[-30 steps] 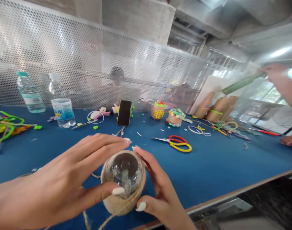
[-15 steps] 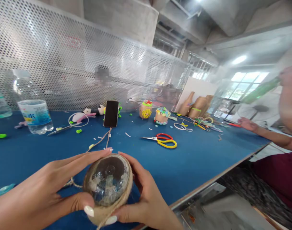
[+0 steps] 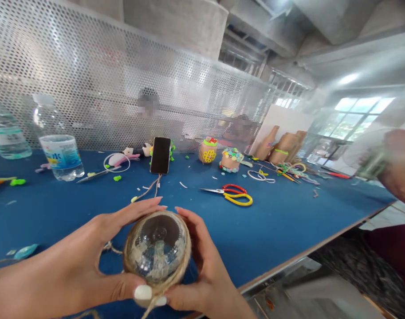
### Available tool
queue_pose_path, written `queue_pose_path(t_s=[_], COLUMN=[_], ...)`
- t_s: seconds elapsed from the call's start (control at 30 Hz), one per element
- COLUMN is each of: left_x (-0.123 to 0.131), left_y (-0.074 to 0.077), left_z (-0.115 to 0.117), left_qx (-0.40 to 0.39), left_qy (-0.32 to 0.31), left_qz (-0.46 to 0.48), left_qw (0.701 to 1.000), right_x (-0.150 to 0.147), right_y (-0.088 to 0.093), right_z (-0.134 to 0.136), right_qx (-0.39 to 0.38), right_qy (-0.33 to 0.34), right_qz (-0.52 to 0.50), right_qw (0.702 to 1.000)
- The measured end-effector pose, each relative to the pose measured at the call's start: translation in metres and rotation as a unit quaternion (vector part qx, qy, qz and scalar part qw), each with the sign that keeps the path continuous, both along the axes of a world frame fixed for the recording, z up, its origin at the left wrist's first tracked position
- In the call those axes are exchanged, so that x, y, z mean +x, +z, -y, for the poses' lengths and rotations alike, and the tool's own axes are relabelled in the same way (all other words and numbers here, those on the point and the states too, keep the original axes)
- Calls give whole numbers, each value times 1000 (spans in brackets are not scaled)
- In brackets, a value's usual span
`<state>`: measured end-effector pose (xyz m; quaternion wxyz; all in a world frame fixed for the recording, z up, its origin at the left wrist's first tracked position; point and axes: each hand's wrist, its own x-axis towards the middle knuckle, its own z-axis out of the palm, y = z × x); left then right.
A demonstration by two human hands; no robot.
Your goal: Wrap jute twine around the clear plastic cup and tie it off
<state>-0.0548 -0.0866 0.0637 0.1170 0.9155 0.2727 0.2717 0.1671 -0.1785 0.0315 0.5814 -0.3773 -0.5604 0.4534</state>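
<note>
The person is cradling a clear plastic dome (image 3: 157, 241) banded with jute twine (image 3: 188, 257) between both hands, right in front of the body and over a blue table (image 3: 282, 230). The left hand (image 3: 79, 252) is curving around the dome's left side, fingers spread wide and thumb low. The right hand (image 3: 202, 279) is wrapping the other side, its fingers reaching up the rim. Both have firm hold of it. Spreading the grip evenly like this seems a sound way of keeping the band from slipping. A twine tail (image 3: 151, 305) is dangling below. Scissors (image 3: 233, 195) are lying beyond the right hand, a phone (image 3: 160, 155) standing straight ahead.
</note>
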Motion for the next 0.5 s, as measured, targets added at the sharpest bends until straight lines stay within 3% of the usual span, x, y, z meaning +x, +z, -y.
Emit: queue_pose_path(t_s=[0.1, 0.33, 0.5], left_x=[0, 6, -1], left_y=[-1, -6, -5], left_z=[4, 15, 19], left_qx=[-31, -5, 32], left_qy=[4, 17, -7], left_qz=[-33, 33, 23], left_qw=[999, 999, 999], right_x=[-3, -5, 3], right_y=[2, -2, -1], right_z=[1, 1, 0], right_qx=[-4, 7, 14], right_qy=[-3, -11, 66], right_qz=[-9, -8, -42], right_qw=[1000, 1000, 997])
